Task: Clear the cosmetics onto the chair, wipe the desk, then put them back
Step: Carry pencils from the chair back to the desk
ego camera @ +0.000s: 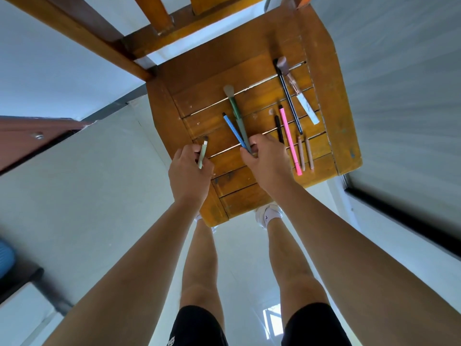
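Observation:
A wooden chair seat (331,78) lies below me with cosmetics spread on it. My left hand (189,171) is closed on a small pale green brush (202,156) at the seat's left front edge. My right hand (268,158) pinches the lower ends of a blue pencil (233,131) and a green makeup brush (235,113) that still rest on the slats. To its right lie a short black brush (278,128), a pink pencil (289,138), two brown pencils (304,152), a long black pencil (289,96) and a white-handled brush (300,96).
The chair back (159,18) rises at the top. A reddish-brown desk edge (30,138) juts in at the left. My bare legs and white socks (268,216) stand on the pale tiled floor just in front of the seat. A dark strip (399,216) runs along the right.

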